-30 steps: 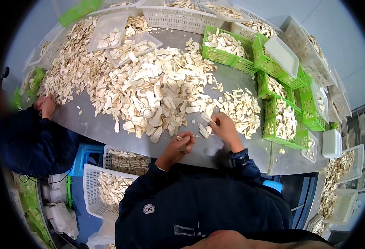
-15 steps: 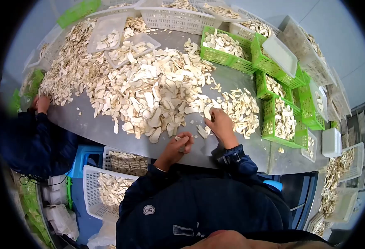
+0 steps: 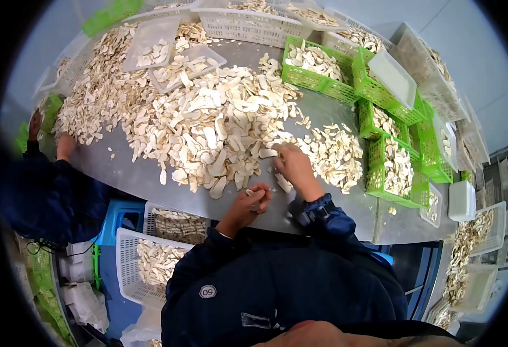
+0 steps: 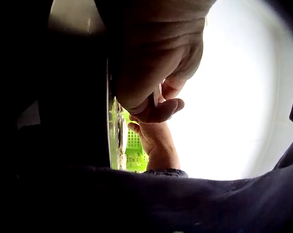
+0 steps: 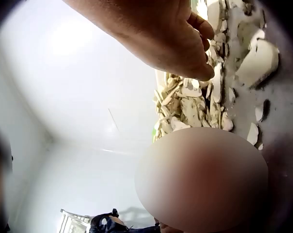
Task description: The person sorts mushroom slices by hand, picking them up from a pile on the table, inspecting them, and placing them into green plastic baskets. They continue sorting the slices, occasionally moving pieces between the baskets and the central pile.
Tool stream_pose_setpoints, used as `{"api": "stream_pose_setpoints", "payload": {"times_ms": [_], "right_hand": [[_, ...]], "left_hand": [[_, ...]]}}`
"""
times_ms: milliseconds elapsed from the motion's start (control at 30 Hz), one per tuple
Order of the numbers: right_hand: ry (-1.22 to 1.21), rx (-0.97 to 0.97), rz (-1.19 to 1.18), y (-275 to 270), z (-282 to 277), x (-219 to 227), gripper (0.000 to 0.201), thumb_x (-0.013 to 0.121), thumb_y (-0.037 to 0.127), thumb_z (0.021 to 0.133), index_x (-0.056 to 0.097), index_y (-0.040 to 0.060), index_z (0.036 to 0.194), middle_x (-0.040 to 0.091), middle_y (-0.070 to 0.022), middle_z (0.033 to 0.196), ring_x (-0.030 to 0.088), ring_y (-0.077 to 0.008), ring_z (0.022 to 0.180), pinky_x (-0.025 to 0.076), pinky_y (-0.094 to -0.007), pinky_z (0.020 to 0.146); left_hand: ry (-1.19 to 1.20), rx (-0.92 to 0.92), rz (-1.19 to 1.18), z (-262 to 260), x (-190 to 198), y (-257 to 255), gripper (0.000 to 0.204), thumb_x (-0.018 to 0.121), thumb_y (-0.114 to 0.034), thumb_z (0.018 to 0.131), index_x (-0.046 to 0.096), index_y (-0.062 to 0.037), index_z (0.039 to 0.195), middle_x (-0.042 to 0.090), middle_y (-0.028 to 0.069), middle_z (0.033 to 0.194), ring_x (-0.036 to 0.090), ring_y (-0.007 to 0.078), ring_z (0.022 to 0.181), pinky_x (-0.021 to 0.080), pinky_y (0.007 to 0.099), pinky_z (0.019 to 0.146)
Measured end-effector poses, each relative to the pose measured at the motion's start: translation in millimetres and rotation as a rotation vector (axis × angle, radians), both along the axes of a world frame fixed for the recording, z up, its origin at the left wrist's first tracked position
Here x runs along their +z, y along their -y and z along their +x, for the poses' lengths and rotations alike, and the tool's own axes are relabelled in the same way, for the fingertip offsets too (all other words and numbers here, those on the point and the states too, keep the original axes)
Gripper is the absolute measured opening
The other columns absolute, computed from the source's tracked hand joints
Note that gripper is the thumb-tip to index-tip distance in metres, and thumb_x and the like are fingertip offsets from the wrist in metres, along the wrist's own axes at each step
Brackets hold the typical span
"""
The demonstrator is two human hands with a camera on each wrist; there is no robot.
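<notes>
Pale dried slices (image 3: pixel 208 124) lie in a wide heap on the grey metal table (image 3: pixel 150 194), with a smaller pile (image 3: pixel 338 156) to its right. The left hand (image 3: pixel 247 206) stays near the table's front edge, fingers curled round a small pale slice (image 3: pixel 249 192); in the left wrist view a thin pale piece (image 4: pixel 157 94) shows between thumb and fingers. The right hand (image 3: pixel 295 168) reaches to the heap's right edge, fingertips at the slices. In the right wrist view the right hand (image 5: pixel 161 41) has bent fingers above slices (image 5: pixel 190 109), with nothing plainly held.
Green baskets (image 3: pixel 323 84) with slices stand at the right, white crates (image 3: pixel 248 26) along the back. Clear trays (image 3: pixel 187 69) rest on the heap. Another person's hand (image 3: pixel 65 146) is at the far left. A white crate (image 3: pixel 132 272) of slices stands below the table's front edge.
The right hand has moved left to the heap's edge, and the slice it held a second ago is out of its fingers. The left hand has barely moved. The other person's hands have moved apart.
</notes>
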State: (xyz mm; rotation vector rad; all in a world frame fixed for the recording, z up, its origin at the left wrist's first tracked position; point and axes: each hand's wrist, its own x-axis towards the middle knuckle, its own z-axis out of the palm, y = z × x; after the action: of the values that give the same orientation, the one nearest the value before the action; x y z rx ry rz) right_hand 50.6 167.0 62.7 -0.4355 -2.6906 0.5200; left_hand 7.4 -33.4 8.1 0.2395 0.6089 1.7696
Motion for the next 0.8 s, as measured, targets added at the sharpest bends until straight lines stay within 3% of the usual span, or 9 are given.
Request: {"api": "stream_pose_setpoints", "payload": {"times_ms": [167,267,367,400,500,600,700,800], "right_hand": [[0.164,-0.026,0.059,1.6,-11.6,-8.6,0.02,0.064,0.02,0.081,0.062,0.0077,0.096,0.063,-0.0126,0.092,0.063,-0.0323,0.085,0.053,-0.0439,0.07],[0.38,0.015,-0.082,-5.3,0.3,16.6,0.019,0.066,0.022,0.081,0.062,0.0082,0.093,0.062,-0.0124,0.09,0.063,-0.0322,0.084,0.052,-0.0435,0.069],[0.232,0.007,-0.075,-18.8,-1.3,0.2,0.018,0.067,0.023,0.081,0.064,0.009,0.093,0.062,-0.0124,0.089,0.063,-0.0323,0.082,0.051,-0.0431,0.069],[0.031,-0.021,-0.073,-15.9,-3.4,-2.7,0.019,0.066,0.021,0.082,0.066,0.0097,0.097,0.062,-0.0117,0.089,0.062,-0.0322,0.084,0.051,-0.0427,0.071],[-0.082,-0.005,0.072,-17.6,-18.1,-12.1,0.019,0.065,0.019,0.082,0.069,0.0099,0.098,0.062,-0.011,0.09,0.062,-0.0321,0.087,0.052,-0.0428,0.074],[-0.037,0.011,0.134,-20.7,-23.9,-17.7,0.015,0.064,0.017,0.081,0.069,0.0083,0.093,0.064,-0.0097,0.091,0.061,-0.0316,0.09,0.052,-0.043,0.076],[-0.143,0.058,-0.002,-19.4,-12.6,-7.9,0.013,0.064,0.017,0.083,0.068,0.0049,0.085,0.065,-0.01,0.084,0.061,-0.0337,0.082,0.051,-0.043,0.072],[-0.006,0.007,-0.215,-24.3,8.8,2.1,0.02,0.063,0.02,0.086,0.061,0.0023,0.078,0.061,-0.0086,0.069,0.059,-0.0266,0.065,0.048,-0.0381,0.061]], "left_hand": [[0.005,0.005,0.005,0.7,-2.9,0.0,0.02,0.05,-0.016,0.098,0.056,-0.0082,0.115,0.058,0.0028,0.094,0.047,0.0098,0.067,0.038,0.0253,0.061],[0.004,0.005,0.013,1.1,-3.2,-0.4,0.02,0.05,-0.016,0.098,0.056,-0.0079,0.116,0.059,0.0033,0.094,0.048,0.0099,0.068,0.038,0.0252,0.06],[-0.011,0.005,0.02,2.1,-6.7,-2.5,0.02,0.05,-0.016,0.098,0.056,-0.0076,0.115,0.059,0.0036,0.094,0.049,0.0099,0.068,0.038,0.0251,0.06],[-0.012,0.004,0.021,1.6,-4.0,-2.3,0.02,0.05,-0.016,0.098,0.056,-0.0075,0.115,0.059,0.0037,0.094,0.049,0.01,0.067,0.039,0.025,0.06],[-0.027,0.007,0.012,0.3,-4.0,-1.6,0.019,0.051,-0.016,0.098,0.056,-0.0085,0.115,0.059,0.0038,0.095,0.047,0.0099,0.065,0.038,0.0258,0.059],[-0.018,0.013,0.0,0.2,-6.4,-1.2,0.019,0.051,-0.016,0.098,0.056,-0.009,0.115,0.059,0.0038,0.095,0.046,0.0099,0.064,0.038,0.0262,0.058],[-0.005,0.017,0.004,1.2,-6.1,-0.7,0.019,0.052,-0.016,0.097,0.056,-0.0092,0.114,0.059,0.0037,0.095,0.046,0.0101,0.063,0.038,0.026,0.058],[-0.002,0.015,-0.005,1.5,-6.9,-2.1,0.019,0.052,-0.016,0.097,0.057,-0.0094,0.114,0.059,0.0039,0.094,0.045,0.0104,0.063,0.037,0.0258,0.058]]}}
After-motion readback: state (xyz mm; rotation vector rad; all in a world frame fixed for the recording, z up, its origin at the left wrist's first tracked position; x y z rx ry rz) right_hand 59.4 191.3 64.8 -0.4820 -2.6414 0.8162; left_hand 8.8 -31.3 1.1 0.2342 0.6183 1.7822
